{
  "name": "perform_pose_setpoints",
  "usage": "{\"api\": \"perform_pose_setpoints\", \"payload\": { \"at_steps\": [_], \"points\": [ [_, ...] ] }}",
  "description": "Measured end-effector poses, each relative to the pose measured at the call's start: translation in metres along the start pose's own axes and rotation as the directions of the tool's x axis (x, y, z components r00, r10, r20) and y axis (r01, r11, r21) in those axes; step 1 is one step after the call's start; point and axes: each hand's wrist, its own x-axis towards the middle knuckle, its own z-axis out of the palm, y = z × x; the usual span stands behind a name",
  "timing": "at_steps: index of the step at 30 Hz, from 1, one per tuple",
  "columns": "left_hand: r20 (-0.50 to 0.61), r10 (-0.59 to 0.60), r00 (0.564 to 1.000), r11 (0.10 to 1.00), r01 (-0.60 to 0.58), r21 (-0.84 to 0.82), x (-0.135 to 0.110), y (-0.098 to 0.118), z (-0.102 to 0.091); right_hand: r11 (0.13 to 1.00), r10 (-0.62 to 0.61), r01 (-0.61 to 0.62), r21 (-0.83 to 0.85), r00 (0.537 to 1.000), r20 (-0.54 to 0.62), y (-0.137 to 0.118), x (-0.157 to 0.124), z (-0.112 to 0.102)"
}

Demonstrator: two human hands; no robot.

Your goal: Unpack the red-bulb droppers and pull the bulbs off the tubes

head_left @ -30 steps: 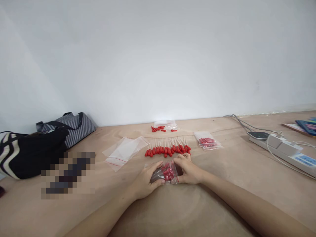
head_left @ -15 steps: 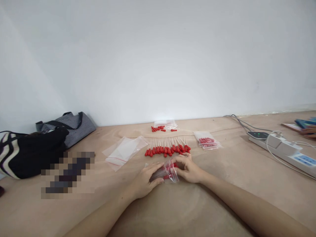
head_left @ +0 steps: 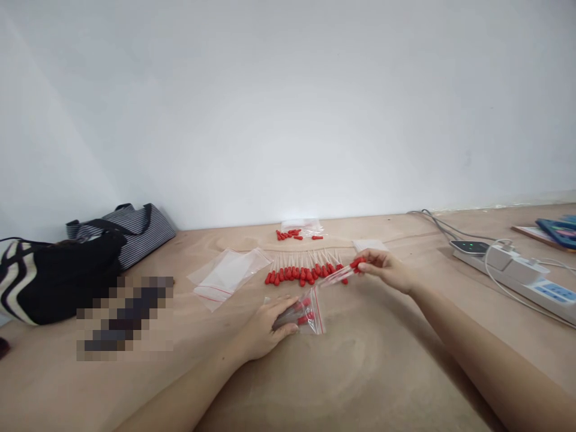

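Observation:
My left hand (head_left: pixel 272 324) is closed on a clear zip-lock bag (head_left: pixel 317 315) lying on the table, its red-striped mouth facing right. Some red bulbs show inside the bag. My right hand (head_left: pixel 384 269) pinches red-bulbed droppers (head_left: pixel 344 273) by the bulb end; motion blur hides how many. Their clear stems slant down leftward, with the tips by the bag's mouth. Just beyond lies a row of droppers (head_left: pixel 299 274), red bulbs toward me and thin pale stems pointing away.
Flat zip-lock bags (head_left: pixel 231 277) lie left of the row. Loose red bulbs (head_left: pixel 288 233) and another bag (head_left: pixel 303 225) are near the wall. Behind my right hand, a bag (head_left: pixel 366 244) is partly hidden. A power strip (head_left: pixel 531 282) stands right; dark bags (head_left: pixel 72 270) stand left.
My right hand has moved from the bag's mouth to the right and away from me, now with droppers in its fingers. My left hand stays on the bag.

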Motion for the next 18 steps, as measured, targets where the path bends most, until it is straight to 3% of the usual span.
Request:
{"api": "perform_pose_setpoints", "payload": {
  "at_steps": [3, 5, 7, 10, 18],
  "points": [
    [0.004, -0.004, 1.000, 1.000, 0.004, -0.005, 0.000, 0.000, 0.000, 0.996, -0.065, 0.044, -0.077, 0.955, -0.288, 0.007, 0.004, -0.017],
    [0.001, -0.005, 1.000, 1.000, 0.005, -0.013, 0.000, 0.000, 0.000, 0.971, -0.141, 0.036, -0.235, 0.883, -0.448, 0.018, 0.008, -0.016],
    [-0.003, -0.006, 1.000, 1.000, 0.006, -0.020, 0.000, 0.000, 0.000, 0.892, -0.243, -0.023, -0.451, 0.817, -0.523, 0.030, 0.012, -0.009],
    [-0.005, -0.001, 1.000, 1.000, 0.000, -0.020, 0.001, 0.000, 0.000, 0.811, -0.307, -0.053, -0.582, 0.808, -0.502, 0.043, 0.016, 0.007],
    [-0.001, 0.007, 1.000, 0.999, -0.007, -0.035, 0.001, 0.000, 0.000, 0.676, -0.325, -0.036, -0.736, 0.882, -0.342, 0.046, 0.012, 0.029]
  ]
}}
